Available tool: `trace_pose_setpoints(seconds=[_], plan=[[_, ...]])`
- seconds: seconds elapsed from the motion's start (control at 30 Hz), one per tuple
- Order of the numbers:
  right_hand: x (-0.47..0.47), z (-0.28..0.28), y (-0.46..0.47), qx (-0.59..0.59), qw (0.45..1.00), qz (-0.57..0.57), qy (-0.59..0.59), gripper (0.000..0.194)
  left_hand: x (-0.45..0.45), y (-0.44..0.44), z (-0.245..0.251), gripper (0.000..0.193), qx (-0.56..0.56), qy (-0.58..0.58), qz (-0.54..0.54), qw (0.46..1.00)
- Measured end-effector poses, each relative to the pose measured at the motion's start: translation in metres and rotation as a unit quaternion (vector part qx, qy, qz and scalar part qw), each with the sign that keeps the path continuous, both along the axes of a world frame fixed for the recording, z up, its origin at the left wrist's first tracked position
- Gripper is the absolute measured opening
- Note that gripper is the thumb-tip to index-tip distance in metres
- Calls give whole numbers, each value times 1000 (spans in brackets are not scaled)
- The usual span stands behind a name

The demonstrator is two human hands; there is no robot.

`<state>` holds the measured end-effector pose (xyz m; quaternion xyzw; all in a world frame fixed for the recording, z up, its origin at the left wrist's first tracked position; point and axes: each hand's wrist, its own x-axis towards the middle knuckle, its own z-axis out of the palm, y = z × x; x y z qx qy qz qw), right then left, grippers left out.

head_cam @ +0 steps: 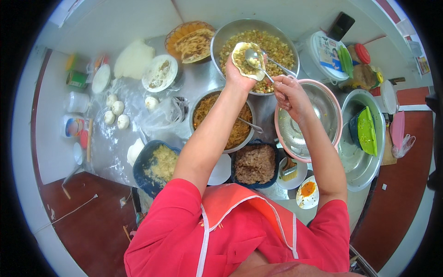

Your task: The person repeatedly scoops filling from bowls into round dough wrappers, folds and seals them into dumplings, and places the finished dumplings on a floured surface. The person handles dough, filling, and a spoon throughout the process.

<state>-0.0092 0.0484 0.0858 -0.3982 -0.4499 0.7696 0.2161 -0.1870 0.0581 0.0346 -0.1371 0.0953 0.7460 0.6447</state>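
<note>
My left hand (pixel 238 77) cups a round dough wrapper (pixel 258 76) with diced filling spread over its middle. In my right hand (pixel 291 94) is a metal spoon (pixel 266 73), its bowl resting on that filling with some diced pieces around it. Both hands are above the near side of a large steel bowl (pixel 216 48) of diced vegetable filling (pixel 277 38). A second metal utensil (pixel 281 66) leans in this bowl. Under my left forearm stands a steel pot of brown shredded filling (pixel 209 110). Below my right wrist is a pink-rimmed colander (pixel 341 121).
Several shaped buns (pixel 117 107) sit on the floured table at left, near a dough sheet (pixel 135 60). Closer to me are a container of minced filling (pixel 255 164) and a plate with a brush (pixel 289 169). At right is a large basin (pixel 353 169).
</note>
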Motion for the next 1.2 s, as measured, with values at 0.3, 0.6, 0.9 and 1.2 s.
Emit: trace_pose_setpoints(seconds=[0.3, 0.6, 0.9, 1.2], plan=[[1, 8, 11, 53, 990, 61, -114, 13, -11, -6, -2, 27, -24, 67, 17, 997], [-20, -15, 28, 583, 590, 126, -544, 16, -40, -20, 6, 32, -55, 75, 74, 993], [-8, -34, 56, 391, 810, 99, -425, 27, -44, -19, -1, 41, -58, 75, 82, 992], [-6, -5, 26, 458, 830, -58, -314, 23, -16, 3, -11, 41, -70, 48, 56, 995]])
